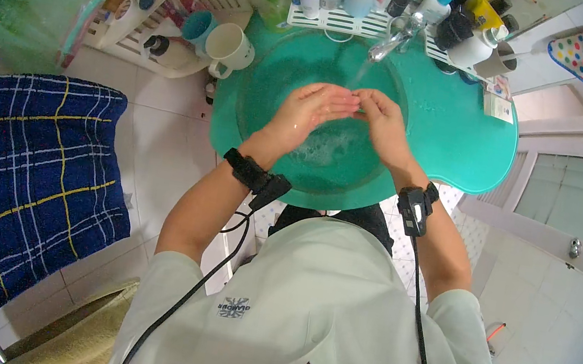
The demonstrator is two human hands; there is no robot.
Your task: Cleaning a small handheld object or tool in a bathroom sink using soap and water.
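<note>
Both my hands are over a green glass basin [260,113], under a thin stream of water [360,74] from a chrome faucet [387,46]. My left hand [309,113] is wet, palm turned up, its fingers stretched out side by side toward the right. Against those fingertips, the thumb and fingers of my right hand [387,125] are bent and closed. Whatever they pinch, if anything, is hidden. Foamy water [323,149] lies in the basin below. Black straps with cabled devices [414,209] circle both wrists.
A white mug [228,50] and blue cup [198,27] stand left of the basin. Tubes and bottles [434,9] crowd the back on white racks [342,22]. The green counter [455,146] extends right. A dark blue checked towel [37,167] hangs left; a white door [571,178] is right.
</note>
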